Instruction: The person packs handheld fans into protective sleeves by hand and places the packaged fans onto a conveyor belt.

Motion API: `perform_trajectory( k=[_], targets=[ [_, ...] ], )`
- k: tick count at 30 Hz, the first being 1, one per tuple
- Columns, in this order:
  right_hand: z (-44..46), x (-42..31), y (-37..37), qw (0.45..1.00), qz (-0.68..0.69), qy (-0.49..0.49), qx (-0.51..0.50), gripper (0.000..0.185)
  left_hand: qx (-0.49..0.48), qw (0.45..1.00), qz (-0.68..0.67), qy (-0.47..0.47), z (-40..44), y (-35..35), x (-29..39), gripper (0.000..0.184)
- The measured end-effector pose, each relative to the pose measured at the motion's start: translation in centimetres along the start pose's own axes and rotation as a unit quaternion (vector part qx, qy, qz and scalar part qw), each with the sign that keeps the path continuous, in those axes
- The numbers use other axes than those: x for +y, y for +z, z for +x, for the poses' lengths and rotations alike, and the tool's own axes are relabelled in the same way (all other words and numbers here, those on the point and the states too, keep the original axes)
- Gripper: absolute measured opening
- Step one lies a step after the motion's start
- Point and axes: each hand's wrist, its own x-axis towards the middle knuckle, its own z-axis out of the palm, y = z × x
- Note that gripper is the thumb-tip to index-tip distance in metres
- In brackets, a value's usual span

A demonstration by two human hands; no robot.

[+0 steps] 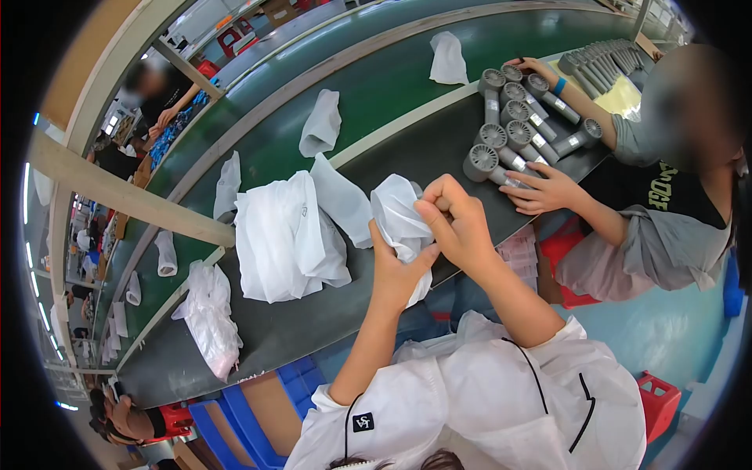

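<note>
My left hand (395,270) is wrapped around a translucent white plastic bag (398,205), held up over the dark bench. At the bag's upper right edge, the fingers of my right hand (456,223) are closed in a pinch on it. A bit of grey shows by these fingertips; I cannot make out whether it belongs to something inside the bag. Just left of my hands lies a loose white bag (342,200), beside a thick stack of white bags (276,235).
At right, a co-worker's hands (544,189) touch a group of grey handheld fans (517,113); more fans (599,63) lie behind. Bagged items (321,124) rest on the green conveyor (372,102). A crumpled clear bag (210,317) lies at left, near a metal post (133,188).
</note>
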Motion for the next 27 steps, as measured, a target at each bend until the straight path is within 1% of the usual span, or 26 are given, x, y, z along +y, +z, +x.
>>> perform_trajectory(
  k=[1,3,4,5,6,7,9,10,11,12,13,15,16,17,18,19,20,21,22,23,24,25,26,27],
  targets=[
    [0.6,0.5,-0.4,1.000,-0.002,0.001,0.000,0.012,-0.001,1.000,-0.002,-0.001,-0.1,0.1,0.2,0.079],
    [2.1,1.5,-1.1,0.997,-0.051,-0.037,0.054,0.016,-0.018,0.998,-0.018,-0.066,-0.7,0.2,0.8,0.081],
    [2.8,2.3,-1.5,0.995,-0.048,-0.052,0.070,0.016,-0.018,0.998,-0.019,-0.066,-1.1,0.1,0.4,0.081],
    [2.8,2.7,-1.3,0.995,-0.048,-0.052,0.069,0.016,-0.024,0.993,-0.056,-0.101,-1.3,-0.2,-0.3,0.083],
    [2.9,2.9,-1.2,0.999,0.011,-0.020,0.038,0.016,-0.030,0.986,-0.094,-0.136,-1.5,-0.2,-0.7,0.085],
    [3.0,2.9,-1.2,0.997,0.070,0.011,0.008,0.017,-0.029,0.986,-0.094,-0.134,-1.6,-0.1,-0.4,0.085],
    [3.6,2.5,-1.8,0.997,0.075,0.012,0.006,0.017,-0.068,0.974,-0.128,-0.176,-1.5,-0.1,-0.1,0.087],
    [4.2,1.6,-2.7,0.998,0.040,-0.024,-0.033,0.016,-0.067,0.973,-0.128,-0.178,-1.4,-0.2,-0.1,0.087],
    [4.8,0.8,-4.0,0.996,0.005,-0.059,-0.072,0.015,-0.092,0.982,-0.038,-0.158,-1.2,0.1,-0.6,0.081],
    [5.3,0.0,-5.1,0.987,-0.026,-0.069,-0.145,0.016,-0.116,0.982,0.053,-0.136,-1.1,0.4,-0.8,0.075],
    [5.8,-0.8,-5.6,0.987,-0.024,-0.068,-0.145,0.016,-0.115,0.982,0.054,-0.138,-1.0,0.7,-0.8,0.075],
    [7.0,-2.1,-5.4,0.990,0.043,-0.060,-0.123,0.020,-0.134,0.976,0.094,-0.142,-0.9,0.5,-0.8,0.060],
    [7.9,-2.1,-5.6,0.995,0.035,-0.030,-0.085,0.026,-0.135,0.976,0.093,-0.142,-0.9,0.1,-0.8,0.060],
    [8.5,-2.2,-5.7,0.995,0.033,-0.029,-0.086,0.026,-0.119,0.970,0.067,-0.201,-0.9,-0.6,-0.8,0.054],
    [9.0,-2.4,-5.6,0.992,-0.024,-0.090,-0.087,0.035,-0.104,0.960,0.041,-0.257,-0.9,-1.6,-0.9,0.048],
    [9.6,-2.6,-5.8,0.981,-0.081,-0.150,-0.088,0.045,-0.105,0.961,0.038,-0.254,-0.8,-2.1,-0.6,0.048],
    [9.5,-2.9,-5.8,0.945,-0.118,-0.249,-0.176,0.063,-0.104,0.957,0.062,-0.264,-0.8,-2.6,-0.1,0.048],
    [9.1,-2.8,-5.7,0.945,-0.119,-0.248,-0.177,0.063,-0.103,0.951,0.088,-0.277,-1.0,-2.9,0.2,0.048],
    [8.4,-2.8,-5.3,0.915,-0.105,-0.182,-0.345,0.067,-0.120,0.971,0.113,-0.171,-1.2,-3.5,0.4,0.046],
    [8.3,-2.6,-5.6,0.855,-0.085,-0.106,-0.500,0.070,-0.124,0.970,0.113,-0.174,-0.9,-3.5,0.8,0.046],
    [8.8,-2.5,-6.1,0.845,-0.089,-0.082,-0.521,0.068,-0.125,0.971,0.116,-0.167,-0.6,-3.4,1.4,0.049],
    [9.4,-1.9,-6.6,0.845,-0.091,-0.080,-0.521,0.068,-0.124,0.972,0.118,-0.159,-0.5,-3.5,2.0,0.053],
    [10.5,-1.1,-7.6,0.862,-0.081,-0.134,-0.483,0.064,-0.123,0.972,0.117,-0.160,-0.4,-2.8,2.6,0.053],
    [11.9,-0.2,-8.7,0.874,-0.071,-0.189,-0.443,0.059,-0.062,0.990,0.068,-0.107,-0.3,-1.9,3.3,0.056]
  ],
)
